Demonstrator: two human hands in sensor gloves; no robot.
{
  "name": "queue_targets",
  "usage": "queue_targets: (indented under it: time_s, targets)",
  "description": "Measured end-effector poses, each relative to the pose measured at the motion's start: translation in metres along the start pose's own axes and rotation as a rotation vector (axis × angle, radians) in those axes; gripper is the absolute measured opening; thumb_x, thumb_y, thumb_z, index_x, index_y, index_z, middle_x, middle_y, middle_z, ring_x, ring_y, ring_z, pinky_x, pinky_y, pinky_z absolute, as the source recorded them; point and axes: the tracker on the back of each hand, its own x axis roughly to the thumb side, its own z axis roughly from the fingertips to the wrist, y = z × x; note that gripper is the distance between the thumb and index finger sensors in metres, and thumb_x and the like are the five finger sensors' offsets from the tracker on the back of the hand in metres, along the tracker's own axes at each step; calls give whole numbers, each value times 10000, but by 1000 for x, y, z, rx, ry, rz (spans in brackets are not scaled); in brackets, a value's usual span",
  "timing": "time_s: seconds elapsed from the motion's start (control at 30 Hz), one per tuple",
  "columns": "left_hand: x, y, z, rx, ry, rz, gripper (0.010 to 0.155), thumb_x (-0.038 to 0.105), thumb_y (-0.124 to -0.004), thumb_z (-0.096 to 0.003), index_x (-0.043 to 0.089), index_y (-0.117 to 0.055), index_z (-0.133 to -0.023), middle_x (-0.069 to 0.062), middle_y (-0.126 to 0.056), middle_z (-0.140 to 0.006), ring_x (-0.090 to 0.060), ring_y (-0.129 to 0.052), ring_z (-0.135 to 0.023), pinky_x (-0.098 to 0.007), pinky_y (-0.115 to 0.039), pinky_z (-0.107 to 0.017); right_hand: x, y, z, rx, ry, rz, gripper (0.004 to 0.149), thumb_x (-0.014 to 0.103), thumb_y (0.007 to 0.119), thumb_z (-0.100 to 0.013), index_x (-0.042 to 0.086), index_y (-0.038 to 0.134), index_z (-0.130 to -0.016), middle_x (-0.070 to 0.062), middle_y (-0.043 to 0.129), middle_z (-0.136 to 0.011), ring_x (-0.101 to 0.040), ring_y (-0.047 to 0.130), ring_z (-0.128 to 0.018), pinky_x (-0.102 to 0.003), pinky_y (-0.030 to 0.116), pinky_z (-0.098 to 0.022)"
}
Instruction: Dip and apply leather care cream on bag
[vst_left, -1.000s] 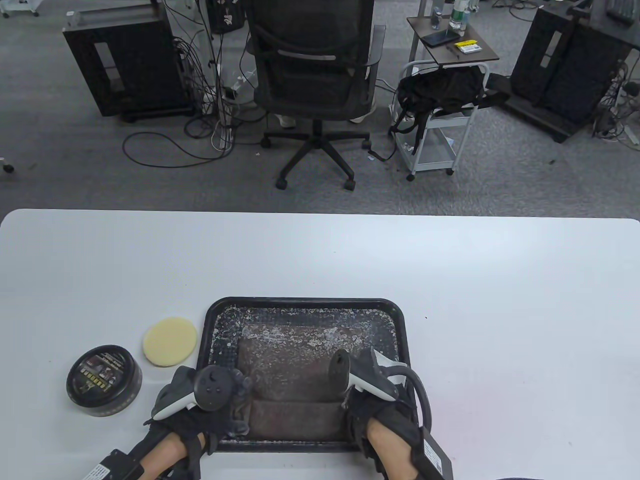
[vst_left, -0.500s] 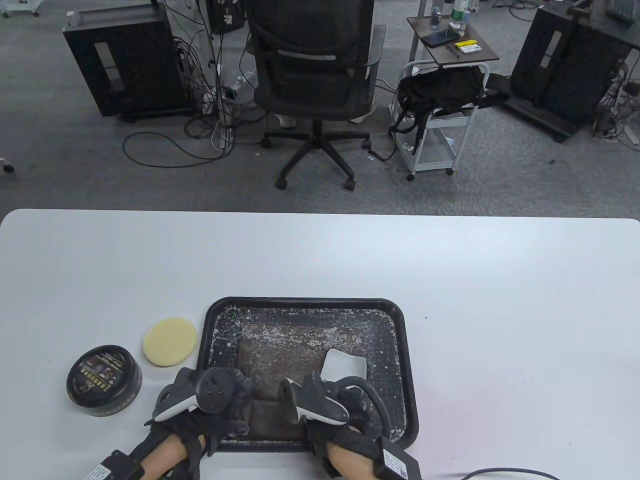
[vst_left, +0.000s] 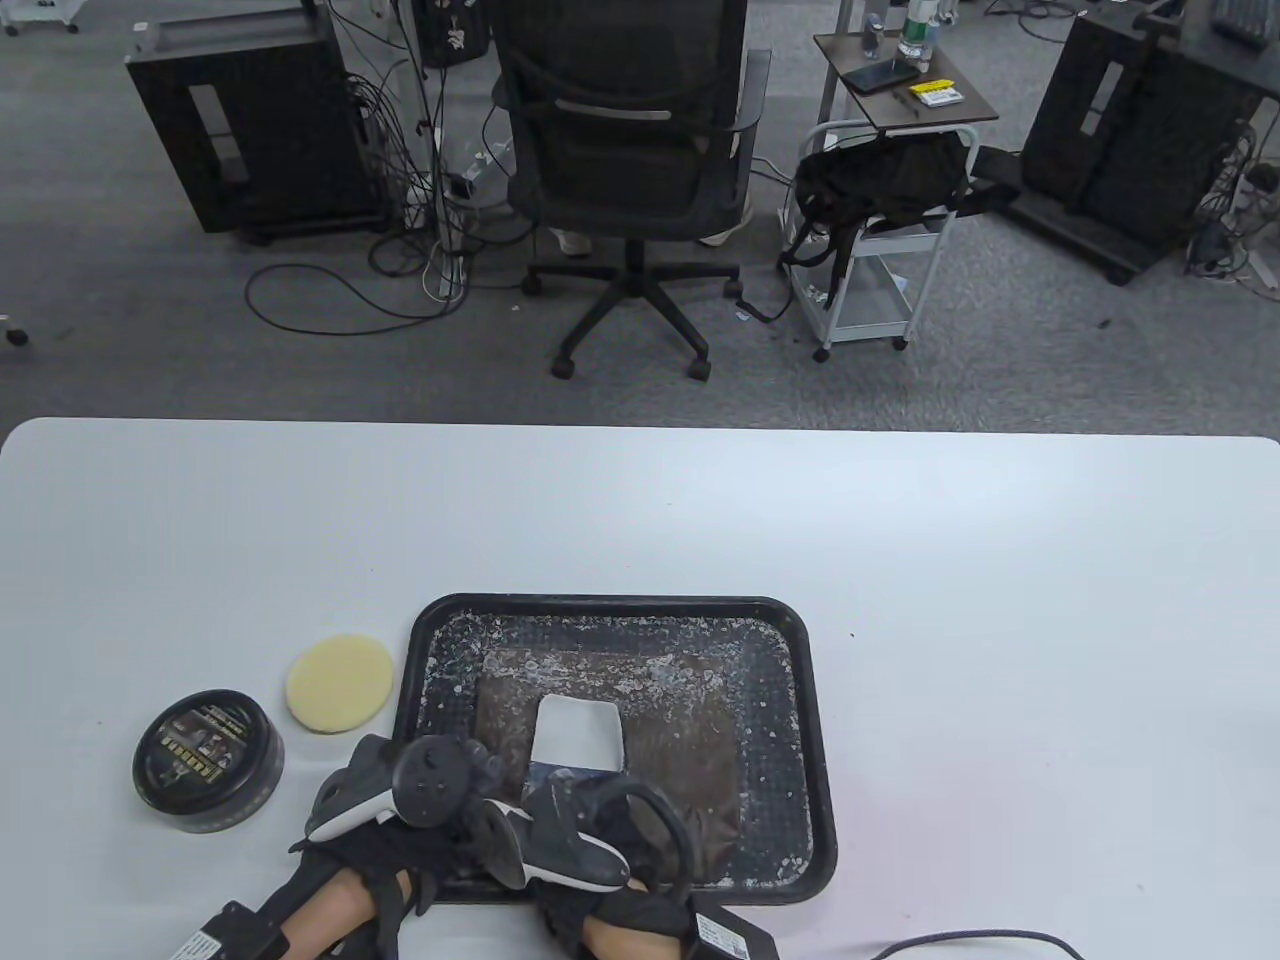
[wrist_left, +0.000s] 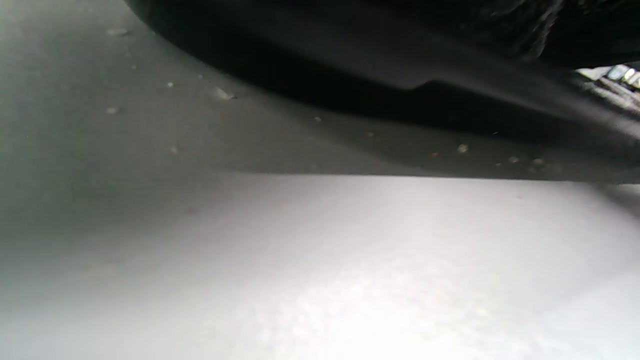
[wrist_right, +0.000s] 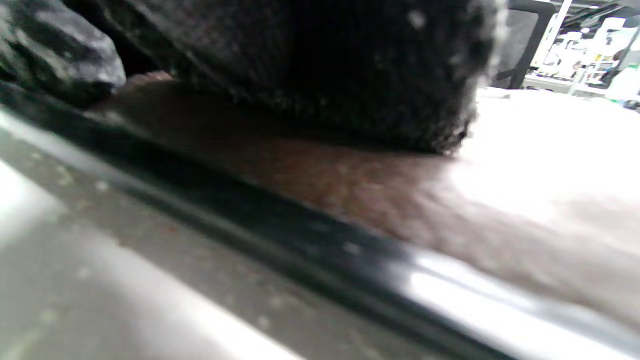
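Note:
A brown leather bag (vst_left: 680, 740) lies flat in a black tray (vst_left: 610, 603) speckled with white flecks. My left hand (vst_left: 487, 775) sits at the tray's near-left corner, its fingers curled on the bag's left edge. My right hand (vst_left: 562, 792) is close beside it over the bag's near-left part and holds a white cloth (vst_left: 577, 730) that lies flat on the leather ahead of its fingers. The fingers themselves are hidden under the tracker. In the right wrist view the glove (wrist_right: 325, 65) rests on the brown leather (wrist_right: 350, 180) just past the tray rim (wrist_right: 280, 235).
A round black cream tin (vst_left: 208, 762) with its lid on stands left of the tray. A yellow round sponge (vst_left: 340, 683) lies between the tin and the tray. A black cable (vst_left: 960, 942) trails along the table's near edge at the right. An office chair (vst_left: 625, 150) stands beyond the table.
My right hand has swept from the bag's right side to its left with the white cloth, ending next to my left hand. The left hand has stayed in place.

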Motion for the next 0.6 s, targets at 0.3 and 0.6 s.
queue_targets:
  time_s: [0.3,0.6]
  targets:
    - [-2,-3,-3,-120,15,25,853,409,-756,-400,288,-158,-995,21,-118,-1072,-263,-113,-1043,-445,-109,-746,1,0,-2,-47,-79,-143,541,205,779,-381,232,763,-921,-118,743,-961,-360,804,-858,-517,636,-667]
    - [-3,-3,-3,-114,34,29,742,371,-711,-419,319,-226,-978,64,-127,-1066,-228,-114,-1045,-418,-107,-748,5,-3,-1,-36,-170,-214,509,191,795,-368,258,849,-869,-58,798,-957,-316,798,-887,-500,628,-680]
